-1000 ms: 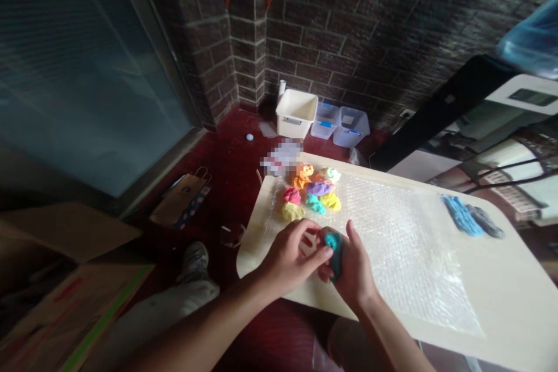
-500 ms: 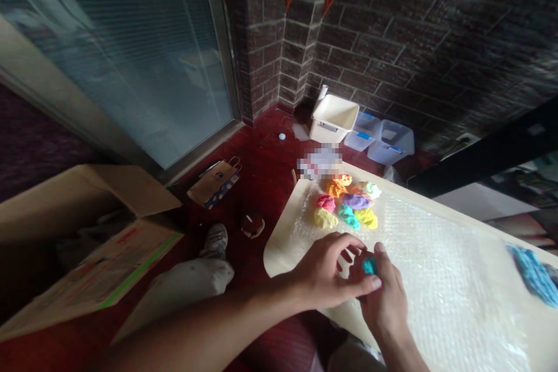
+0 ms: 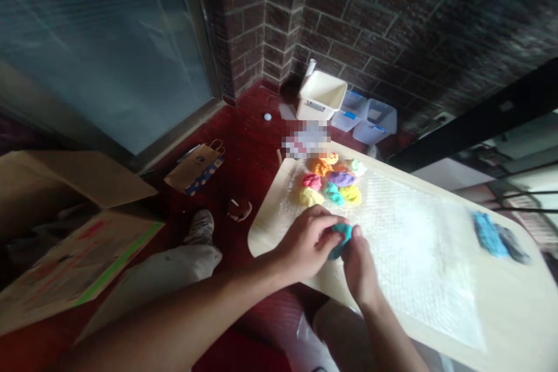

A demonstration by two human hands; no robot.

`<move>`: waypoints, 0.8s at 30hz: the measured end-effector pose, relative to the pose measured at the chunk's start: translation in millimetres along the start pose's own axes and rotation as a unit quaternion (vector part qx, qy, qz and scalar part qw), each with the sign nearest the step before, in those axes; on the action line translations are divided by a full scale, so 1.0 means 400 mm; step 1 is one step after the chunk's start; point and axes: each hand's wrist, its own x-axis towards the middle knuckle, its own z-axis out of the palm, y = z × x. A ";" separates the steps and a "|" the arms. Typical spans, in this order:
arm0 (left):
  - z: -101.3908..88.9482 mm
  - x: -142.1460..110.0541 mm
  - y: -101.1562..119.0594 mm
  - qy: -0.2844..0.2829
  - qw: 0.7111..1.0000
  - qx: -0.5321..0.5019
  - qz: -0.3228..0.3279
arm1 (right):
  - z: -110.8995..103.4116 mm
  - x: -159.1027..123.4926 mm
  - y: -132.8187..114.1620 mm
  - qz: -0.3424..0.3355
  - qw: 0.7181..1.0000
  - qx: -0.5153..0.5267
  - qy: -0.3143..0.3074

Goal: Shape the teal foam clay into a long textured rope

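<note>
My left hand (image 3: pixel 303 247) and my right hand (image 3: pixel 361 270) come together over the near edge of the table. Between them is a small teal lump (image 3: pixel 343 239) that looks like modelling clay. The left fingers curl over its top and side, and the right thumb and fingers close on its right side, hiding part of it. Just beyond my hands lies a group of soft coloured lumps, among them a cream one (image 3: pixel 311 197), a pink one (image 3: pixel 311 181), an orange one (image 3: pixel 322 167), a purple one (image 3: pixel 342 178) and a yellow one (image 3: pixel 351 194).
Bubble wrap (image 3: pixel 436 279) covers much of the pale table (image 3: pixel 514 314). A blue crumpled piece (image 3: pixel 490 235) lies on its right part. An open cardboard box (image 3: pixel 104 256), a paper bag (image 3: pixel 196 168) and plastic bins (image 3: pixel 320 96) stand on the red floor.
My hands have closed in on the teal lump, which was lying in the right palm. Everything has shifted left and slightly up in view as the head turned.
</note>
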 end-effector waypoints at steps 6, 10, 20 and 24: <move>0.009 0.002 0.006 0.001 0.998 -0.033 -0.059 | 0.029 -0.018 -0.013 0.013 0.998 -0.037 0.045; 0.008 0.005 -0.011 -0.020 0.991 -0.066 -0.112 | 0.035 -0.015 -0.009 0.021 0.990 -0.126 0.064; 0.002 0.019 -0.003 -0.022 0.955 -0.231 -0.185 | -0.001 -0.013 -0.030 -0.016 0.998 -0.059 -0.004; -0.012 0.028 -0.001 -0.016 0.953 -0.249 -0.173 | -0.026 -0.010 -0.057 -0.096 0.983 -0.154 -0.012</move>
